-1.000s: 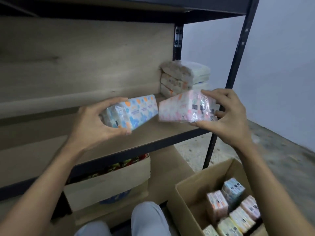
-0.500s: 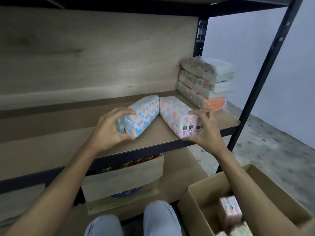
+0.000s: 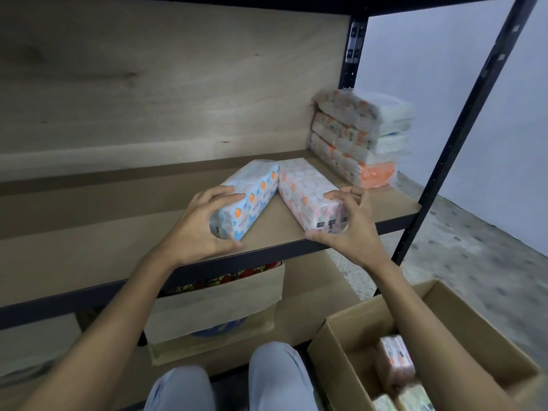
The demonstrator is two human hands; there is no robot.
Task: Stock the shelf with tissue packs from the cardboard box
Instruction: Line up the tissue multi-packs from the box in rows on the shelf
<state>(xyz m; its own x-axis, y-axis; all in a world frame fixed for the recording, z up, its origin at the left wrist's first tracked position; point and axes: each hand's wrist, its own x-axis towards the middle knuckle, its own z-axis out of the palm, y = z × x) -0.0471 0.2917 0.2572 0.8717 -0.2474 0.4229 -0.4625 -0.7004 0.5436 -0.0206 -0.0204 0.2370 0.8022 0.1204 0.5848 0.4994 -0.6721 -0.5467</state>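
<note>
Holding blue pack (image 3: 255,191) and pink pack (image 3: 299,189), seemingly shelved.

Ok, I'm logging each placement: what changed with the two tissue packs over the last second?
The blue pack and pink pack came down from the air onto the shelf board, far ends now touching in a V. The left hand still grips the blue one, the right hand the pink. The stack of packs at the back right stayed put.

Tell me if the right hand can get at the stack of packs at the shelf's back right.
Probably, once freed: the right hand grips the pink pack, and bare shelf lies between it and the stack.
</note>
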